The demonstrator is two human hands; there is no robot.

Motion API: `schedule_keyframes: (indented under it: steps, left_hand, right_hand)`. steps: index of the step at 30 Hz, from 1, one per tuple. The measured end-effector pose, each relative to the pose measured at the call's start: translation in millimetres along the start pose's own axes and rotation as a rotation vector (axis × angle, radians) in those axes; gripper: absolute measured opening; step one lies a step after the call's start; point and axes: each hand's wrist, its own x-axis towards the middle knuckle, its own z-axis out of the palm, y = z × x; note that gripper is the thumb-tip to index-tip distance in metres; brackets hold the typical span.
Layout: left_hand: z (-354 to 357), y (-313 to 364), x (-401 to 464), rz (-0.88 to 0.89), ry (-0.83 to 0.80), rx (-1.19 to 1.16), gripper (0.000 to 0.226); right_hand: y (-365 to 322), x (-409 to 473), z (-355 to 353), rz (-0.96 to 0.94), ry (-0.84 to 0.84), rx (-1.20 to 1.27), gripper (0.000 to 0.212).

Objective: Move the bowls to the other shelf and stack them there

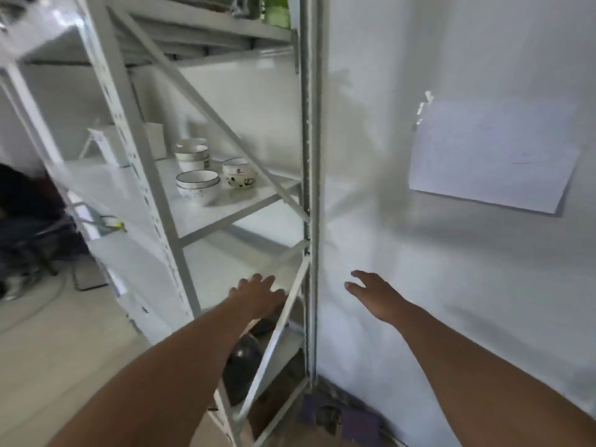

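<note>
Three small groups of white bowls stand on a middle shelf (245, 204) of a grey metal rack. A stack of dark-rimmed bowls (192, 153) is at the back, two nested dark-rimmed bowls (197, 186) sit in front, and two patterned bowls (239, 174) stand to their right. My left hand (258, 295) reaches forward below that shelf, fingers straight, holding nothing, near the rack's diagonal brace. My right hand (374, 293) hovers open in front of the white wall, to the right of the rack.
The rack's grey upright post (310, 188) and diagonal braces (206, 104) stand between me and the bowls. A lower shelf (222, 269) lies under my left hand. Dark round objects (243, 359) sit lower down. A sheet of paper (490, 156) hangs on the wall. White boxes (154, 140) stand behind the bowls.
</note>
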Motion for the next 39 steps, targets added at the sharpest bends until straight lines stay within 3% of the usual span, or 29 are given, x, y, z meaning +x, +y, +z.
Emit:
schedule_keyframes:
  steps: [3, 7, 10, 14, 19, 25, 39]
  left_hand:
    - [-3.5, -51.0, -26.6, -0.099, -0.087, -0.026, 0.064]
    - [-5.6, -124.6, -68.9, -0.24, -0.106, 0.027, 0.049]
    - [-0.7, -186.4, -101.9, -0.387, -0.135, -0.01, 0.054]
    - [4.6, -265.8, -149.9, -0.578, -0.144, -0.116, 0.064]
    - [6.3, -362.2, -183.4, -0.751, -0.205, -0.14, 0.064]
    - [-7.3, -461.6, -172.9, -0.781, -0.116, -0.13, 0.058]
    - [-29.0, -651.8, -106.2, -0.75, -0.067, -0.197, 0.061]
  right_hand:
    - [-54.8, 11.1, 42.4, -0.122, -0.12, 0.025, 0.063]
    - [-141.7, 6.5, 102.9, -0.296, -0.324, 0.033, 0.056]
    - [-198.1, -4.8, 158.6, -0.428, -0.493, -0.022, 0.055]
    - [-263.0, -20.4, 231.7, -0.588, -0.562, -0.071, 0.051]
    - [-336.0, -18.7, 299.2, -0.655, -0.692, -0.171, 0.038]
    - [-415.4, -1.7, 358.9, -0.673, -0.626, -0.22, 0.054]
    - [-563.2, 71.7, 453.5, -0.649, -0.598, -0.281, 0.058]
